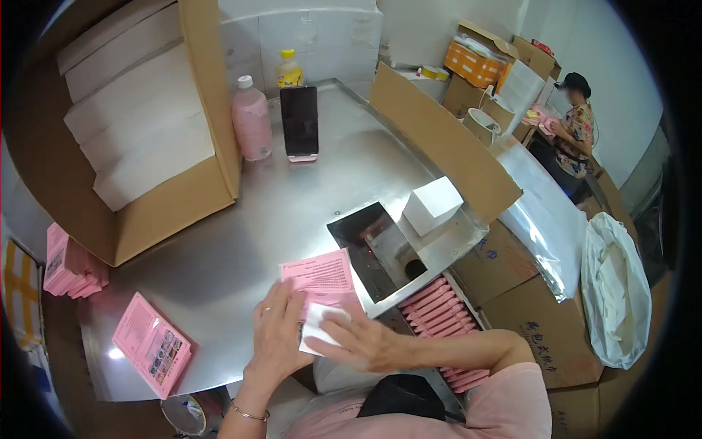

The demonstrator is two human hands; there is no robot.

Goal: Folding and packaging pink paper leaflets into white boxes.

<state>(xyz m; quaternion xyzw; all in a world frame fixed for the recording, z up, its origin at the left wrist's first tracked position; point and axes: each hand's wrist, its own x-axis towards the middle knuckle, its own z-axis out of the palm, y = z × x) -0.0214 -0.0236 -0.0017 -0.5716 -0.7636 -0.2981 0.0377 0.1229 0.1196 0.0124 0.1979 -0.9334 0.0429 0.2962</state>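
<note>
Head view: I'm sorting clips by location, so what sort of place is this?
Probably a small packing workshop: a metal table with pink packets, a large open carton holding white bundles, and cardboard boxes along the right.

Pink sheet [322, 269] with dark print, white piece [314, 319], silvery tabletop [227, 256], black phone [300, 117]

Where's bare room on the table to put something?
The silver metal table is bare between the big brown cardboard box, upright black phone and dark rectangular opening, and between the pink printed pack and left hand. It's crowded around the right hand and white rectangular pad.
</note>
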